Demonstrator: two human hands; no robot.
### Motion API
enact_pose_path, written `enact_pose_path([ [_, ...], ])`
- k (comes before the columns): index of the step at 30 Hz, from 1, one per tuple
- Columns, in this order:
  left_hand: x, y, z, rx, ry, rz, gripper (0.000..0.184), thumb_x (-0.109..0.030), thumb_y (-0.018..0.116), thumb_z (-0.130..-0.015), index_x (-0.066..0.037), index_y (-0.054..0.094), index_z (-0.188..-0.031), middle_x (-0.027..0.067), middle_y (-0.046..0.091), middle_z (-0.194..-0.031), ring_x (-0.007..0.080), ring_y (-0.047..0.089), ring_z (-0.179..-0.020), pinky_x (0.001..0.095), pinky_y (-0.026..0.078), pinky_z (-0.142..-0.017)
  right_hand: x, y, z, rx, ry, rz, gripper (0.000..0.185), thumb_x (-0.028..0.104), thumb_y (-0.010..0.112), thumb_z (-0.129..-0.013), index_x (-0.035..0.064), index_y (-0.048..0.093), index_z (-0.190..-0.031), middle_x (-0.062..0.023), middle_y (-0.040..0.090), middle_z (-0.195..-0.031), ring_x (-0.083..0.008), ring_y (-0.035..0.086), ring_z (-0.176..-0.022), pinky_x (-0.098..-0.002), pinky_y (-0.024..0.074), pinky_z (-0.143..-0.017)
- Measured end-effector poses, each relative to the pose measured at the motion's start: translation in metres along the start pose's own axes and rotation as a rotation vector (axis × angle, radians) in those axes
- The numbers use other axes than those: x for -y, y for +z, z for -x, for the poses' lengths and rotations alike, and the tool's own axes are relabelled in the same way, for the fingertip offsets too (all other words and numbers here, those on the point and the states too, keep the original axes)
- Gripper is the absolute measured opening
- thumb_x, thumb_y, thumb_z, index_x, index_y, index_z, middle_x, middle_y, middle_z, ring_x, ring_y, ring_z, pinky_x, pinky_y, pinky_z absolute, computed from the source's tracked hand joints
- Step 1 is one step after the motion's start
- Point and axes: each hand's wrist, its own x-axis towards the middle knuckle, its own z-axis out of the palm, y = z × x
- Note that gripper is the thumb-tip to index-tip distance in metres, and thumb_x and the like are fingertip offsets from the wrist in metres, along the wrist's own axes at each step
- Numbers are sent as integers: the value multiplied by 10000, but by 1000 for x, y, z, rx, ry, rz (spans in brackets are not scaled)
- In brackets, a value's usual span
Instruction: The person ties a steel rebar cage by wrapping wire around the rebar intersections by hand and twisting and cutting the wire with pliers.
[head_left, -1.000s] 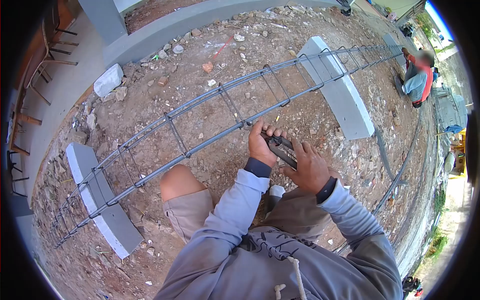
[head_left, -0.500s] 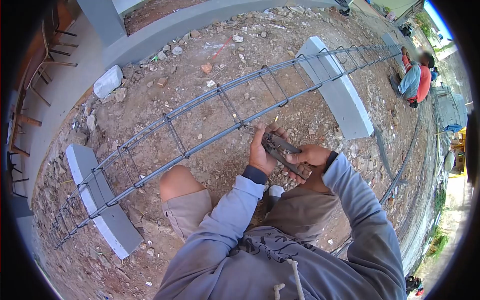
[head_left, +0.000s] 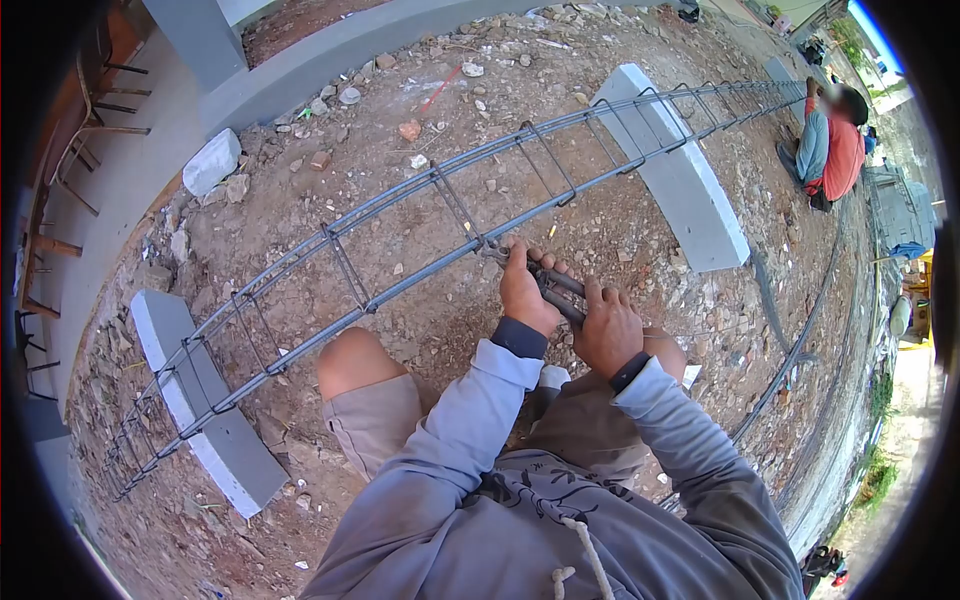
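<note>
A pair of pincers points toward the long steel rebar cage, its jaws at a joint where a stirrup meets the near bar. My left hand is closed around the tool close to its jaws, thumb on top. Around the handles my right hand is wrapped, fingers over the top. Whether the jaws touch the wire at that joint I cannot tell. Both hands are just on my side of the cage, above my bent knees.
Grey blocks support the cage, one at left and one at right. A co-worker in a red top crouches at the cage's far end. Stones and rubble cover the dirt; chairs stand at far left.
The pincers' jaws have come up to the bar joint. My right hand has turned over and moved from a loose hold to a wrapped grip on the handles.
</note>
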Motion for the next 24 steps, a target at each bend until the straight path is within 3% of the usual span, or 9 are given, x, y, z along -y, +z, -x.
enact_pose_path([
  [6,1,7,8,-150,17,-107,392,-486,527,-931,-136,462,-767,13,461,-623,205,475,-587,412,446,-639,-3,-7,-2,171,1,-121,311,119,628,-693,25,501,-962,-247,627,-898,-398,637,-873,-488,509,-750],
  [9,2,9,10,-207,42,-195,395,-500,556,-914,-146,452,-771,1,453,-634,184,467,-601,388,436,-626,-10,-9,-9,246,-33,-163,289,145,644,-708,11,541,-943,-246,638,-809,-407,641,-771,-481,517,-709],
  [12,0,-1,15,-134,33,-323,380,-510,583,-896,-142,507,-841,-3,505,-708,181,528,-686,370,452,-663,-33,-9,-28,395,-211,-365,259,207,660,-781,-8,580,-901,-213,650,-752,-356,653,-644,-444,528,-593],
  [15,-11,-6,24,92,-27,-253,372,-500,593,-892,-133,559,-944,9,570,-827,186,584,-808,377,477,-736,-47,-38,-64,1127,159,-928,326,291,636,-859,-28,617,-923,-163,643,-692,-265,647,-566,-384,518,-511],
  [16,-12,-3,23,119,-33,-220,363,-486,592,-896,-131,565,-960,15,581,-851,192,590,-824,395,479,-757,-51,-38,-70,1223,166,-1016,351,308,601,-901,-34,622,-977,-120,632,-669,-204,621,-523,-327,493,-458],
  [19,-17,8,14,186,-52,-114,338,-446,588,-905,-125,581,-1010,34,614,-925,212,608,-873,449,485,-822,-50,-37,-69,1231,219,-1065,448,389,644,-868,-39,629,-999,-112,617,-626,-211,587,-471,-327,479,-434],
  [22,-11,3,5,237,-26,27,297,-417,578,-916,-122,569,-952,30,603,-883,223,606,-858,479,481,-828,-43,-40,-77,964,79,-435,582,426,745,-760,-22,591,-1098,-135,657,-806,-253,649,-665,-381,530,-595],
  [24,-4,4,-2,175,11,88,290,-412,572,-921,-125,545,-894,28,590,-843,223,604,-840,477,483,-830,-25,-49,-47,278,-183,-125,725,423,794,-667,-4,537,-1192,-145,628,-1011,-279,620,-905,-427,489,-792],
])
